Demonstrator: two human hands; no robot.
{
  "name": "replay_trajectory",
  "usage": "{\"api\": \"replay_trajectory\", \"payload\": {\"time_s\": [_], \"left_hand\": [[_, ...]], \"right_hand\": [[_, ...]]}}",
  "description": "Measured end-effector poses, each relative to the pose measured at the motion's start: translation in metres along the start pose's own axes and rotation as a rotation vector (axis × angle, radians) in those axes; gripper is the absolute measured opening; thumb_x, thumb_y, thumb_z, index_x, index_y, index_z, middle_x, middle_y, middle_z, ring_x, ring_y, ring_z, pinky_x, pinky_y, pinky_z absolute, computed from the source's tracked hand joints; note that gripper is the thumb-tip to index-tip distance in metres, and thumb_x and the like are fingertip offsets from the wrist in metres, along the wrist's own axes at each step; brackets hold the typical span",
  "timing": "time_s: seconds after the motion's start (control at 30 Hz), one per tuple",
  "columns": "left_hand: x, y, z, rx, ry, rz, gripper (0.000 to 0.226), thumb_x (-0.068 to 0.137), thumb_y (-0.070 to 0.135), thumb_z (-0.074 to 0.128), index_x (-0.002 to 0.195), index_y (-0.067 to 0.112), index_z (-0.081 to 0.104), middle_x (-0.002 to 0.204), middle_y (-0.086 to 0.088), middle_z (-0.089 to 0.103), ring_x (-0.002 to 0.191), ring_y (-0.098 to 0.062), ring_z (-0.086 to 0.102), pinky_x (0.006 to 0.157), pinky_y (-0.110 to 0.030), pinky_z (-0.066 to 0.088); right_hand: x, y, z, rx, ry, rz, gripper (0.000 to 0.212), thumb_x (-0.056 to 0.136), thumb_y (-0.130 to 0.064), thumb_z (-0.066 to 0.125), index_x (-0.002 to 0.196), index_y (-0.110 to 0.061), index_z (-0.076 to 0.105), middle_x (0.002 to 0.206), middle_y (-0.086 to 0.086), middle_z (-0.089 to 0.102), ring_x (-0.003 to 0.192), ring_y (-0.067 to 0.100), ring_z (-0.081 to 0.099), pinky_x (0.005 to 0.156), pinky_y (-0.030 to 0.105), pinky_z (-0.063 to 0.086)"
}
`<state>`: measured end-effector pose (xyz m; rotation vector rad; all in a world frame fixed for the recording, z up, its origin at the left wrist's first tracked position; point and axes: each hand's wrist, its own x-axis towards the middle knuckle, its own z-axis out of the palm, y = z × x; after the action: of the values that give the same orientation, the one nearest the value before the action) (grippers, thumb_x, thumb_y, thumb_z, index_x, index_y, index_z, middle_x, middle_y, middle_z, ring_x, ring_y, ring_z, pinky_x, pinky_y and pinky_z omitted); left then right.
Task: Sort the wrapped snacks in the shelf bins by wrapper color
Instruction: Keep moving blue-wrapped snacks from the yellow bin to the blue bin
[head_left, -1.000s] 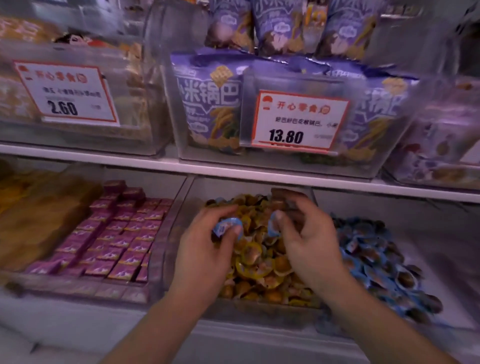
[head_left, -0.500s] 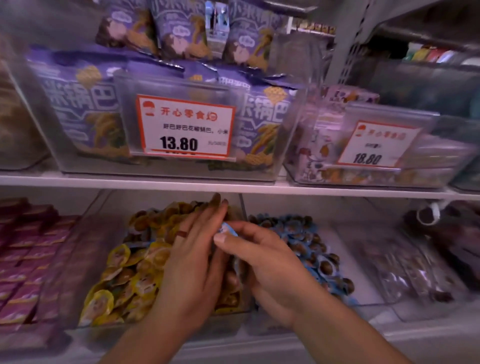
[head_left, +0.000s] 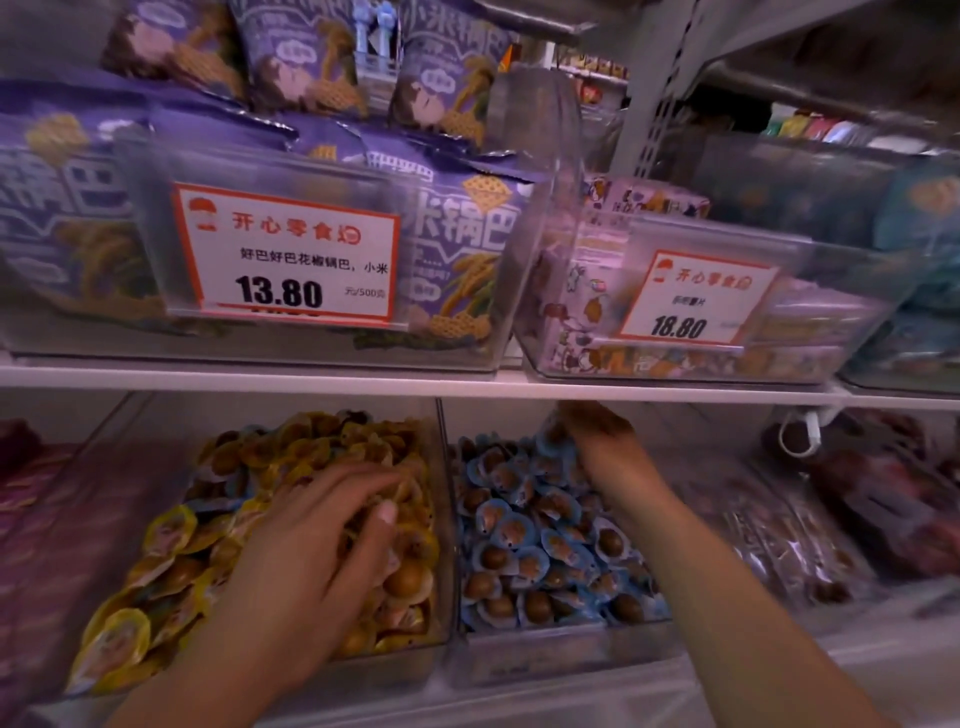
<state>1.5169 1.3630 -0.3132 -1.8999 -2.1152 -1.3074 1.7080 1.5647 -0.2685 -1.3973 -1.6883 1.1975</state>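
**Sorting well advanced, a few blue strays left in the yellow bin**

The left hand (head_left: 311, 540) lies on the yellow-wrapped snacks (head_left: 171, 530), fingers bent down into the pile; whether they pinch a piece cannot be told, since the fingertips are buried among wrappers. The right hand (head_left: 597, 441) reaches deep to the back of the neighbouring bin, under the shelf edge, fingers curled over the blue-wrapped snacks (head_left: 519, 535); it is blurred and shadowed, so what it holds, if anything, cannot be told.

By the look of it most of the work is done: the right clear bin (head_left: 561, 660) holds only blue wrappers as far as can be seen, and the left clear bin (head_left: 395, 670) is almost all yellow. A few blue-edged wrappers (head_left: 244, 480) show in the yellow pile just left of the left hand and further back, so some picking probably remains there.

Around them, pink-wrapped bars (head_left: 31, 499) lie in the bin to the left and dark packets (head_left: 779, 530) to the right. The white shelf board (head_left: 467, 382) overhangs the bins' rear, narrowing the reach and hiding the back rows. Above it stand purple snack bags (head_left: 467, 244) behind a 13.80 price tag (head_left: 288, 254) and an 18.80 price tag (head_left: 696, 299).
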Motion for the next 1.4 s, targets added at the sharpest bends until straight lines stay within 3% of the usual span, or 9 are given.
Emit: {"api": "replay_trajectory", "payload": {"time_s": [0.1, 0.3, 0.4, 0.63, 0.87, 1.1, 1.23, 1.3, 1.4], "left_hand": [[-0.002, -0.007, -0.011, 0.053, 0.064, 0.037, 0.033, 0.096, 0.042, 0.043, 0.115, 0.031, 0.068, 0.117, 0.018, 0.064, 0.111, -0.004, 0.058, 0.092, -0.040, 0.047], [-0.003, -0.032, -0.056, 0.244, 0.219, -0.008, 0.031, 0.090, 0.030, 0.045, 0.103, 0.020, 0.071, 0.100, 0.003, 0.070, 0.092, -0.026, 0.064, 0.085, -0.047, 0.046], [-0.011, -0.051, -0.086, 0.288, 0.240, -0.118, 0.034, 0.084, 0.027, 0.046, 0.105, 0.017, 0.071, 0.103, 0.000, 0.070, 0.094, -0.030, 0.065, 0.086, -0.050, 0.049], [-0.032, -0.083, -0.109, 0.127, 0.283, -0.342, 0.039, 0.079, 0.020, 0.053, 0.114, 0.011, 0.067, 0.112, -0.003, 0.063, 0.106, -0.020, 0.059, 0.095, -0.029, 0.044], [-0.037, -0.094, -0.115, 0.023, 0.287, -0.388, 0.036, 0.084, 0.034, 0.060, 0.116, 0.021, 0.066, 0.113, 0.004, 0.062, 0.108, -0.014, 0.059, 0.095, -0.031, 0.047], [-0.036, -0.099, -0.114, 0.056, 0.267, -0.373, 0.029, 0.087, 0.034, 0.064, 0.116, 0.027, 0.066, 0.112, 0.007, 0.061, 0.104, -0.014, 0.060, 0.089, -0.031, 0.049], [-0.035, -0.099, -0.113, 0.039, 0.269, -0.383, 0.027, 0.088, 0.033, 0.063, 0.115, 0.027, 0.066, 0.111, 0.007, 0.060, 0.103, -0.013, 0.059, 0.088, -0.031, 0.049], [-0.035, -0.099, -0.113, 0.038, 0.268, -0.390, 0.027, 0.088, 0.033, 0.063, 0.115, 0.027, 0.066, 0.110, 0.008, 0.059, 0.103, -0.012, 0.059, 0.088, -0.028, 0.048], [-0.036, -0.097, -0.113, 0.024, 0.281, -0.405, 0.027, 0.090, 0.034, 0.063, 0.116, 0.028, 0.065, 0.107, 0.014, 0.054, 0.100, -0.009, 0.059, 0.081, -0.023, 0.043]], "right_hand": [[0.028, 0.021, -0.022, -0.159, 0.056, 0.038, 0.023, 0.104, -0.026, 0.045, 0.106, -0.018, 0.066, 0.127, 0.012, 0.063, 0.082, 0.018, 0.057, 0.057, 0.015, 0.045], [0.016, 0.024, -0.023, 0.139, 0.238, -0.203, 0.027, 0.093, -0.006, 0.055, 0.077, -0.021, 0.070, 0.097, 0.015, 0.074, 0.097, 0.028, 0.069, 0.093, 0.040, 0.052], [-0.018, 0.006, 0.004, 0.066, 0.207, -0.413, 0.026, 0.090, -0.002, 0.057, 0.083, -0.023, 0.071, 0.089, 0.004, 0.074, 0.091, 0.016, 0.069, 0.086, 0.019, 0.049], [-0.125, -0.049, 0.147, -0.517, -0.445, -0.997, 0.030, 0.094, -0.036, 0.048, 0.116, -0.028, 0.066, 0.114, -0.014, 0.063, 0.109, -0.001, 0.055, 0.097, 0.015, 0.041], [-0.106, -0.047, 0.243, -1.065, -0.690, -1.063, 0.048, 0.091, -0.048, 0.048, 0.136, -0.029, 0.051, 0.144, -0.002, 0.045, 0.138, 0.020, 0.031, 0.116, 0.039, 0.022], [-0.051, -0.058, 0.201, -1.223, -0.625, -0.911, 0.038, 0.077, -0.055, 0.037, 0.099, -0.036, 0.062, 0.097, -0.012, 0.063, 0.097, 0.014, 0.059, 0.085, 0.037, 0.049], [-0.032, -0.067, 0.213, -1.317, -0.557, -0.829, 0.042, 0.084, -0.060, 0.032, 0.076, -0.028, 0.058, 0.076, -0.013, 0.054, 0.087, 0.018, 0.058, 0.097, 0.044, 0.037], [-0.034, -0.069, 0.228, -1.313, -0.556, -0.826, 0.026, 0.087, -0.055, 0.040, 0.089, -0.033, 0.055, 0.094, -0.009, 0.062, 0.100, 0.023, 0.060, 0.102, 0.050, 0.034], [-0.045, -0.069, 0.251, -1.253, -0.620, -0.858, 0.055, 0.079, -0.057, 0.056, 0.129, -0.036, 0.048, 0.123, -0.003, 0.062, 0.113, 0.023, 0.058, 0.101, 0.043, 0.039]]}}
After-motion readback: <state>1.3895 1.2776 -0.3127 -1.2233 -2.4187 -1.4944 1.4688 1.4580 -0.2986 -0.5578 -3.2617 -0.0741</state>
